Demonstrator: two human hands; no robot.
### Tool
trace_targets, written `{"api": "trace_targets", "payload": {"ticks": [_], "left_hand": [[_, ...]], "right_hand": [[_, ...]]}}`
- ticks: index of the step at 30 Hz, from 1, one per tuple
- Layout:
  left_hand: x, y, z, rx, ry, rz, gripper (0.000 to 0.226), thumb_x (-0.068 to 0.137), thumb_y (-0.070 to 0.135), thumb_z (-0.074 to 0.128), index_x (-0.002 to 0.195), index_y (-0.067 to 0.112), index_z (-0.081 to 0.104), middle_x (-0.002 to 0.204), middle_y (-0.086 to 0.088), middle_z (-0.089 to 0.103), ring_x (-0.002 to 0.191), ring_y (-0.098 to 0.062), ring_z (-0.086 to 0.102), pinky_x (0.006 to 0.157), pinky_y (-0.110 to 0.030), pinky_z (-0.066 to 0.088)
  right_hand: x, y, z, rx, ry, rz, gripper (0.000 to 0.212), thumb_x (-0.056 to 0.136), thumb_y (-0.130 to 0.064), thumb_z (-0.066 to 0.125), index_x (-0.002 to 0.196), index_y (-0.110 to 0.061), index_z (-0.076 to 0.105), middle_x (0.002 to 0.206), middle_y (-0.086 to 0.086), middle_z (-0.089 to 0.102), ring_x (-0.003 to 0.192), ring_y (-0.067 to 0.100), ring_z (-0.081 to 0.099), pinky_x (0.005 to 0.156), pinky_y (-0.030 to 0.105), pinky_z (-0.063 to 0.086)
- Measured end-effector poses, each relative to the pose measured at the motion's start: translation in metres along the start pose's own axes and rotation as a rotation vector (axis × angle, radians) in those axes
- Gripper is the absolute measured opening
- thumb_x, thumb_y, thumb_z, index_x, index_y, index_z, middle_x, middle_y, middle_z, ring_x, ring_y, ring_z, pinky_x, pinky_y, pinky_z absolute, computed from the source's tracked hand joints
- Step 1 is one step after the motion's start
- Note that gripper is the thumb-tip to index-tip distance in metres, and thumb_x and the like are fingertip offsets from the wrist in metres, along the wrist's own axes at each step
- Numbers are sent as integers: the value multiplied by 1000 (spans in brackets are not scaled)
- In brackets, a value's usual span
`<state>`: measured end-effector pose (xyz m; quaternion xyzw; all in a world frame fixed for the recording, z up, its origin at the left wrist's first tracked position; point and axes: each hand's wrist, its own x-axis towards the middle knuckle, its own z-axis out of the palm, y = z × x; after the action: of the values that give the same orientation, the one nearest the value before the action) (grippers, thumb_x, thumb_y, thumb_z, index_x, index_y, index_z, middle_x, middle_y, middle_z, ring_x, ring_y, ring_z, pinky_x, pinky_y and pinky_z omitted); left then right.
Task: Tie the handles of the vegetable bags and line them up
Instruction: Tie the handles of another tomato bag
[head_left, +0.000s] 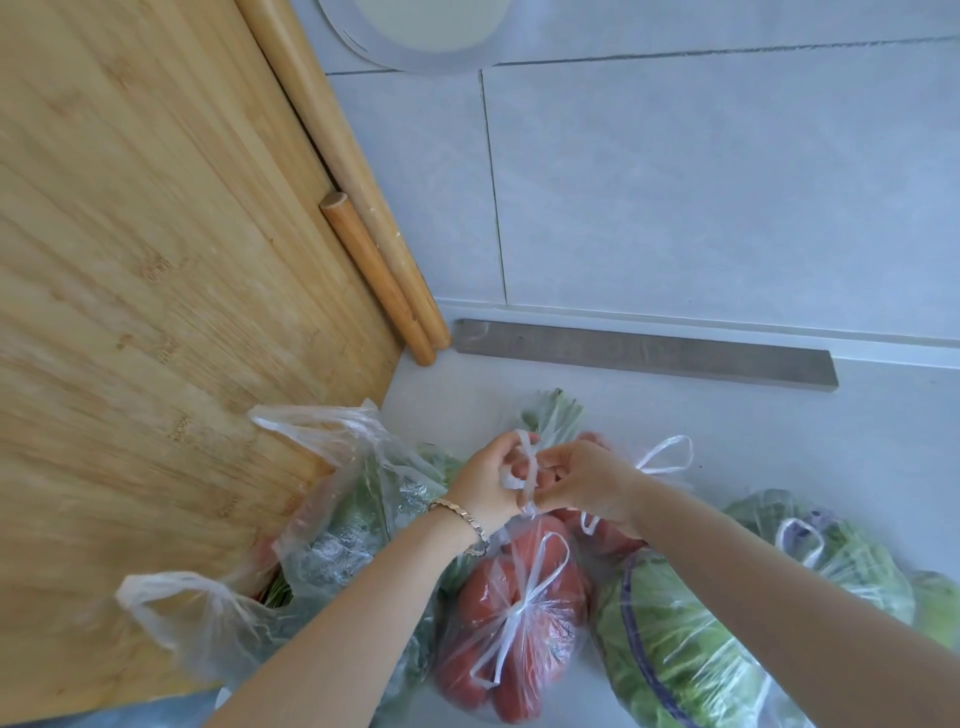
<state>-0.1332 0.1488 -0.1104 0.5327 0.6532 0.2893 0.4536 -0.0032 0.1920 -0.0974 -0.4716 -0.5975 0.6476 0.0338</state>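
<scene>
Several clear plastic bags of vegetables lie on the white counter (883, 426). My left hand (488, 480) and my right hand (587, 483) meet above a bag of red vegetables (602, 535), each pinching its white handle strips (527, 467), which cross between my fingers. In front of it lies a tied bag of tomatoes (514, 618) with a knotted bow. To the left stands an untied bag of greens (332, 540), its handles loose. On the right lie two tied bags of leafy greens (670, 649) (831, 551).
A large bamboo cutting board (156, 260) leans at the left with two wooden rolling pins (374, 265) beside it. A grey metal strip (644, 353) runs along the tiled wall base. A white round object (415, 36) sits at the top.
</scene>
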Motion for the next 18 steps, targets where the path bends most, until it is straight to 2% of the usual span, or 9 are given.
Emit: {"api": "trace_targets", "payload": {"ticks": [2, 4, 6, 8, 9, 11, 13, 15, 18], "left_hand": [[1, -3, -3, 5, 77, -32, 17, 73, 2, 72, 76, 15, 61, 74, 6, 57, 76, -9, 55, 60, -3, 46], [2, -11, -14, -176, 42, -121, 23, 73, 9, 73, 59, 17, 57, 62, 5, 54, 62, -11, 51, 60, -14, 46], [0, -16, -24, -558, -9, -208, 31, 70, 10, 69, 43, 17, 55, 47, 3, 49, 56, -16, 49, 61, -22, 46], [-5, -16, -30, -603, -55, -214, 37, 68, 23, 65, 34, 19, 50, 36, 7, 42, 44, -11, 46, 61, -23, 43], [-7, -13, -30, -414, -92, -201, 38, 70, 33, 64, 37, 21, 51, 35, 8, 41, 38, -7, 43, 58, -22, 41], [-10, -4, -32, 168, -180, -140, 37, 82, 45, 57, 54, 21, 54, 43, 8, 39, 38, -5, 36, 51, -21, 34], [-9, 1, -34, 631, -196, 39, 34, 88, 46, 50, 65, 22, 51, 49, 8, 36, 45, -8, 35, 48, -21, 29], [-10, -1, -37, 809, -150, 272, 36, 91, 41, 48, 61, 20, 51, 49, 5, 36, 48, -14, 35, 53, -23, 36], [-16, -17, -36, 953, -155, 542, 34, 86, 32, 46, 56, 23, 58, 53, 8, 44, 52, -11, 43, 71, -30, 47]], "right_hand": [[4, 5, -3, -12, 60, 50, 11, 74, -9, 70, 84, -11, 69, 70, 2, 56, 66, 14, 50, 64, 21, 41], [11, 17, -14, 37, 146, 124, 11, 77, -15, 69, 85, -8, 70, 68, 8, 52, 51, 12, 43, 52, 21, 36], [19, 33, -27, 174, 263, 239, 15, 78, -11, 70, 89, -1, 71, 66, 12, 57, 32, 8, 41, 39, 19, 36], [23, 41, -32, 318, 307, 335, 6, 79, 0, 66, 83, -4, 69, 66, 11, 58, 22, 4, 36, 28, 14, 31], [26, 42, -31, 347, 291, 360, 10, 80, 4, 62, 81, -4, 67, 65, 10, 55, 20, 4, 33, 26, 12, 27], [29, 35, -30, 273, 222, 380, 10, 79, 3, 56, 78, -5, 62, 56, 5, 43, 22, 5, 27, 29, 10, 21], [30, 24, -32, 210, 103, 392, 15, 79, -2, 54, 66, -8, 51, 48, 0, 34, 27, 5, 23, 32, 10, 18], [34, 20, -38, 304, 51, 371, 29, 84, -4, 55, 56, -8, 47, 40, -2, 38, 27, 4, 20, 31, 11, 17], [47, 20, -49, 489, 185, 341, 40, 85, -3, 57, 53, -12, 36, 46, 0, 26, 25, 4, 17, 28, 9, 15]]}}
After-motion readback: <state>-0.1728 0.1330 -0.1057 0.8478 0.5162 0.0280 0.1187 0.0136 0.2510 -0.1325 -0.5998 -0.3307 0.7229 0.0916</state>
